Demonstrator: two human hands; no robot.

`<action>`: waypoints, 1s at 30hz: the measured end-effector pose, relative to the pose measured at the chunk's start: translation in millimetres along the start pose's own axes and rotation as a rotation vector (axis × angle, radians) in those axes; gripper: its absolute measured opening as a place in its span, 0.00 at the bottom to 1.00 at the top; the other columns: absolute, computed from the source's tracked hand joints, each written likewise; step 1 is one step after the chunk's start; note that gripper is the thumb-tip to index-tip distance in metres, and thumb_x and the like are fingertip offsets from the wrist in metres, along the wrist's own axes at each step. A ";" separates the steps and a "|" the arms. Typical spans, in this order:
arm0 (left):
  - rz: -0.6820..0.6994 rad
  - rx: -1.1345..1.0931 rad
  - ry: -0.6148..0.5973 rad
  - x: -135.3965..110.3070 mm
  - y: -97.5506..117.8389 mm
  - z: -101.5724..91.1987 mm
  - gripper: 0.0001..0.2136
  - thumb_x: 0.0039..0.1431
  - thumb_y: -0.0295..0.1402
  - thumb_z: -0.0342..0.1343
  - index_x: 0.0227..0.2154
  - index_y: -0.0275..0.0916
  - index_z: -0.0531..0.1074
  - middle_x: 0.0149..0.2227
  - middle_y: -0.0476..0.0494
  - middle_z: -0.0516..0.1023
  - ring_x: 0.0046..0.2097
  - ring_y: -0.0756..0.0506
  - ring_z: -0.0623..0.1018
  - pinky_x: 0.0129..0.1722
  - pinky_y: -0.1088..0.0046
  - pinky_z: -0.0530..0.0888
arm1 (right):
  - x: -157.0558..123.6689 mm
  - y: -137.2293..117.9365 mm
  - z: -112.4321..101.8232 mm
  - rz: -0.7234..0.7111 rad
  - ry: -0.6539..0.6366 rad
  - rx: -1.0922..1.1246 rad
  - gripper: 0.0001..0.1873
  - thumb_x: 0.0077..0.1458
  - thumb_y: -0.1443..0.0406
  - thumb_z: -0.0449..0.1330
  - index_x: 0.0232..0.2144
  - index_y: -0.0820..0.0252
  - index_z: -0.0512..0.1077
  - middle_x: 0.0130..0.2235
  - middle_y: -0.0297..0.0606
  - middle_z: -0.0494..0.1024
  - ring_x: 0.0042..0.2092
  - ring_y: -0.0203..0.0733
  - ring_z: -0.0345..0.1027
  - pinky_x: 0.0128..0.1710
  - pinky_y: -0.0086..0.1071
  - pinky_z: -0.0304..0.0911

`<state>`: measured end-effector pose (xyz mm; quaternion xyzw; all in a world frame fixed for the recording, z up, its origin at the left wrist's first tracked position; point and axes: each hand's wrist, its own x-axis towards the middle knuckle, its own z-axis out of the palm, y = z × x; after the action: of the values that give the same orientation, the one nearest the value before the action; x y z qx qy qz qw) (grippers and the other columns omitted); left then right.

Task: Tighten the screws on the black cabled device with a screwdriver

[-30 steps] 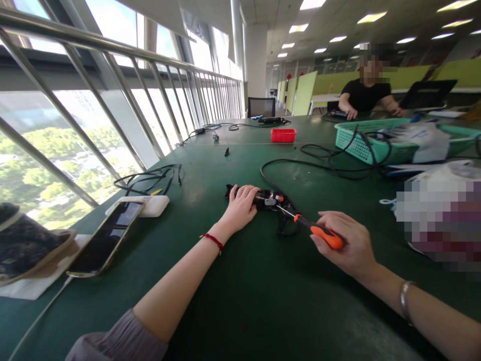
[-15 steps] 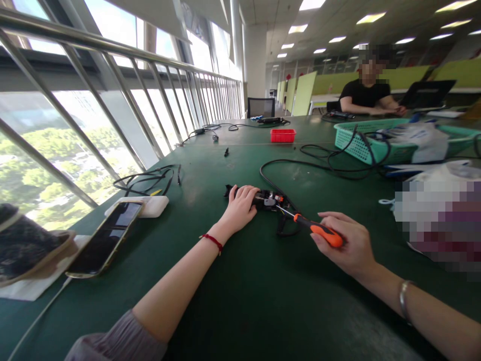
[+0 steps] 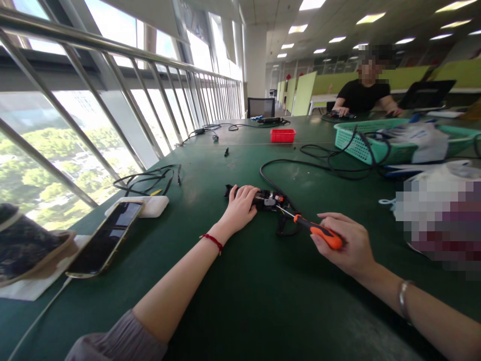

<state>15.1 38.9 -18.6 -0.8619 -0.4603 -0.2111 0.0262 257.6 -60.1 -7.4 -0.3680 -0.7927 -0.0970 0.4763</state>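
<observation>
My left hand point(image 3: 242, 206) is wrapped over the black body of a corded device point(image 3: 265, 200), holding it against the green table point(image 3: 240, 301). The device looks like an opened power tool, its inner parts showing at the right end; its exact kind is unclear. My right hand point(image 3: 347, 240) grips an orange and black screwdriver point(image 3: 325, 234) by the handle. The screwdriver's shaft points left into the device's exposed end; where the tip sits is too small to make out. A loose black piece point(image 3: 287, 225) lies just below that end.
A black cord point(image 3: 278, 161) runs from the device toward a green basket point(image 3: 356, 143) at the right. Beyond stands a red tray point(image 3: 282, 135). On the left lie a phone point(image 3: 108, 238), a white block point(image 3: 156, 205) and coiled cables point(image 3: 150, 178). A person point(image 3: 364, 95) sits across the table.
Both my hands, the screwdriver and the device look practically unmoved. Across the table, the other person has spread their hands apart, one now at a dark object on the table.
</observation>
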 end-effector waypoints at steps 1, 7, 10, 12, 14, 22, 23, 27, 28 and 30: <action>-0.002 0.000 -0.001 0.0 0.2 -0.2 0.21 0.55 0.26 0.46 0.53 0.39 0.60 0.56 0.40 0.66 0.61 0.43 0.61 0.65 0.52 0.45 | -0.5 0.1 0.1 0.009 0.003 0.002 0.12 0.51 0.66 0.59 0.22 0.54 0.59 0.19 0.28 0.64 0.24 0.37 0.67 0.33 0.34 0.71; -0.010 -0.001 -0.004 0.9 -0.6 0.7 0.21 0.55 0.26 0.46 0.53 0.39 0.60 0.56 0.41 0.66 0.61 0.43 0.61 0.65 0.53 0.45 | -3.7 -0.9 1.3 0.077 0.036 0.008 0.06 0.50 0.65 0.57 0.31 0.55 0.62 0.25 0.32 0.72 0.25 0.37 0.69 0.24 0.30 0.67; -0.009 0.002 -0.002 1.0 -1.4 1.5 0.21 0.55 0.26 0.46 0.53 0.40 0.60 0.56 0.41 0.66 0.61 0.43 0.61 0.65 0.53 0.44 | -1.7 -1.4 0.6 0.048 0.013 0.016 0.08 0.50 0.65 0.58 0.25 0.54 0.60 0.22 0.30 0.69 0.24 0.37 0.69 0.28 0.32 0.70; -0.006 0.001 0.000 0.8 -1.3 1.5 0.21 0.55 0.26 0.46 0.53 0.40 0.60 0.56 0.41 0.66 0.61 0.43 0.61 0.65 0.53 0.44 | 0.2 -1.3 -0.4 0.011 0.000 0.014 0.11 0.51 0.65 0.57 0.21 0.54 0.59 0.19 0.29 0.66 0.24 0.37 0.68 0.31 0.33 0.71; -0.007 0.000 -0.002 0.6 -0.9 1.0 0.21 0.55 0.26 0.46 0.53 0.40 0.60 0.56 0.41 0.66 0.61 0.42 0.61 0.65 0.53 0.44 | 1.3 -1.1 -1.3 0.007 -0.004 0.014 0.12 0.53 0.65 0.56 0.20 0.54 0.59 0.18 0.30 0.66 0.24 0.38 0.68 0.30 0.32 0.70; -0.018 -0.012 -0.009 0.1 0.0 -0.4 0.21 0.55 0.26 0.46 0.53 0.39 0.60 0.56 0.41 0.66 0.60 0.43 0.62 0.65 0.53 0.44 | -2.0 -1.6 0.5 0.104 0.046 0.026 0.05 0.52 0.66 0.56 0.34 0.56 0.63 0.23 0.30 0.70 0.21 0.35 0.66 0.20 0.27 0.62; -0.018 -0.015 -0.009 0.0 -0.1 -0.4 0.21 0.55 0.26 0.46 0.53 0.39 0.60 0.56 0.41 0.66 0.60 0.43 0.62 0.65 0.53 0.44 | -2.2 -1.6 0.6 0.102 0.049 0.025 0.05 0.53 0.66 0.55 0.35 0.57 0.63 0.23 0.31 0.70 0.21 0.35 0.66 0.20 0.27 0.62; -0.013 -0.020 -0.002 -0.5 -0.5 -0.2 0.21 0.55 0.25 0.46 0.53 0.40 0.60 0.56 0.41 0.67 0.61 0.43 0.61 0.65 0.53 0.44 | -1.8 -0.2 -0.4 0.075 0.039 0.006 0.05 0.54 0.65 0.56 0.28 0.55 0.63 0.21 0.31 0.68 0.22 0.37 0.66 0.21 0.28 0.63; -0.013 -0.020 0.000 -0.6 -0.5 -0.2 0.21 0.55 0.25 0.46 0.53 0.40 0.60 0.56 0.41 0.67 0.61 0.43 0.61 0.65 0.53 0.44 | -1.7 0.3 -0.8 0.069 0.031 -0.001 0.07 0.54 0.65 0.56 0.25 0.55 0.62 0.20 0.31 0.67 0.23 0.37 0.67 0.22 0.28 0.63; -0.015 -0.019 0.000 -0.7 -0.2 -0.3 0.21 0.55 0.25 0.46 0.53 0.39 0.60 0.56 0.41 0.67 0.61 0.43 0.62 0.65 0.53 0.45 | -1.8 1.1 -1.4 0.069 0.020 -0.010 0.11 0.55 0.64 0.56 0.22 0.55 0.60 0.19 0.32 0.67 0.24 0.39 0.68 0.22 0.29 0.64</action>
<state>14.5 38.4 -18.6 -0.8587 -0.4646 -0.2156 0.0163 259.8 -60.9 -8.3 -0.3966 -0.7742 -0.0884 0.4854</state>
